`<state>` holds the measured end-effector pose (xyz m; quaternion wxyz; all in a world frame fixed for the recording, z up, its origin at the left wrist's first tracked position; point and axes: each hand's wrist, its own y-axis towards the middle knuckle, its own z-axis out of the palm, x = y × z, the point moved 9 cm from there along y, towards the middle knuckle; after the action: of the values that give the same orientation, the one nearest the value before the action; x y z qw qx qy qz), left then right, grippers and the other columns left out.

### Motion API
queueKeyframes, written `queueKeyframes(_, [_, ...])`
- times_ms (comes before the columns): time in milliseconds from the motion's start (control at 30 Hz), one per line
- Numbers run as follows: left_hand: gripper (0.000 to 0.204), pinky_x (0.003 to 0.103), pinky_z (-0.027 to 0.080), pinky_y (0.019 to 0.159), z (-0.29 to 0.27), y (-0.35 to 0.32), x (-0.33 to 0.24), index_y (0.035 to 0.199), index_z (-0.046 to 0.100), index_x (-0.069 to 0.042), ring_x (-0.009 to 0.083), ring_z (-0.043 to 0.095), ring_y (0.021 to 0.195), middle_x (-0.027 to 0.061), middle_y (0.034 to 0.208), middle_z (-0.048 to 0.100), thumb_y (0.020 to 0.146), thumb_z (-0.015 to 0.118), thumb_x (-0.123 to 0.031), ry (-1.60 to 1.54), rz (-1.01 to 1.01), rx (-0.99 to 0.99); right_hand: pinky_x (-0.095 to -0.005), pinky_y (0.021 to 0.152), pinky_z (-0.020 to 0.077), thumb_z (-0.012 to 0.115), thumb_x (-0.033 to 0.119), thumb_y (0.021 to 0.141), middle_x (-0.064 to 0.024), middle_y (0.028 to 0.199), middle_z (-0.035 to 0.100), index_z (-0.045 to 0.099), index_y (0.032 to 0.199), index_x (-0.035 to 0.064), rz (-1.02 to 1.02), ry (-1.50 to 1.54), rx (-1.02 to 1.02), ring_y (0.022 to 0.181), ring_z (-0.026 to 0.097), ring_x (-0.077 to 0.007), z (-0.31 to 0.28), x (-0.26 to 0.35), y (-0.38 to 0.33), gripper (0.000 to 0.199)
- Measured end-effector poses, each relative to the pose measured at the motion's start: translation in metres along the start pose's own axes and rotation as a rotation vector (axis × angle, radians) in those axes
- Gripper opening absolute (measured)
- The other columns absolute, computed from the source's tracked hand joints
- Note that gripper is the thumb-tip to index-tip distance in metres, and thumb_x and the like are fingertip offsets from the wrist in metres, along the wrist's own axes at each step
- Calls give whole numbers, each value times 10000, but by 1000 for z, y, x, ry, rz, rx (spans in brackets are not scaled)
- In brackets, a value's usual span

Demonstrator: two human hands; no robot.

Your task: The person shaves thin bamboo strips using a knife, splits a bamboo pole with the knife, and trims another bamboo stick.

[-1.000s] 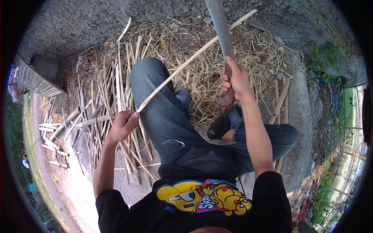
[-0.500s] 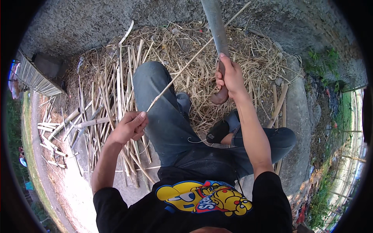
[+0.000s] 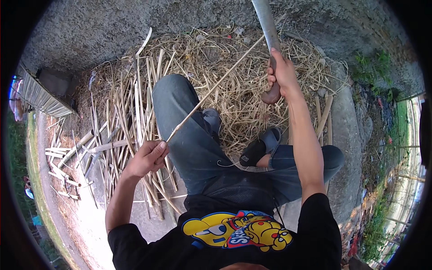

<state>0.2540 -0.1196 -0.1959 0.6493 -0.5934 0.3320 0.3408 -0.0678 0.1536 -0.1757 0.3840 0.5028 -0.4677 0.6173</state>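
Note:
My left hand (image 3: pixel 149 158) is closed around the near end of a thin bamboo strip (image 3: pixel 211 91), beside my raised left knee. The strip slants up and to the right, over the knee, and its far part passes behind the blade of a machete (image 3: pixel 266 22). My right hand (image 3: pixel 284 72) grips the machete by its dark brown wooden handle (image 3: pixel 272 96), with the blade pointing away from me. The blade's tip is cut off by the top edge of the picture. Whether blade and strip touch, I cannot tell.
Bamboo strips (image 3: pixel 137 108) lie in a heap left of my knee, with short split pieces (image 3: pixel 67 175) farther left. Pale shavings (image 3: pixel 234 117) cover the ground ahead, up to a rough grey wall (image 3: pixel 180 18). My sandalled foot (image 3: pixel 261 150) rests among the shavings.
My right hand has moved the machete away from me and to the right, along the strip. My left hand has shifted slightly toward me, still holding the strip.

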Motion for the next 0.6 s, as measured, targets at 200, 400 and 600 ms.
queueKeyframes(200, [372,238,221,412,4,17,-15,850,497,-55,41,263,455,-65,604,323,1094,435,-329,-114,54,-80,-240,383,364,573,443,998,16,578,486,540,802,51,172,-44,336,408,424,-65,74,-40,-70,440])
queueKeyframes(400, [354,224,226,434,-10,24,-17,838,509,-50,16,293,483,-73,601,340,1083,476,-304,143,153,-180,-240,393,312,589,397,1017,18,558,470,545,744,49,188,-240,560,415,405,-56,107,-74,-123,444])
queueKeyframes(600, [371,301,331,488,-15,6,-28,814,597,-11,91,397,520,4,571,450,1045,551,-298,580,288,-296,-271,383,367,556,447,1001,16,580,485,550,790,60,81,36,147,419,440,-79,28,-27,-30,441])
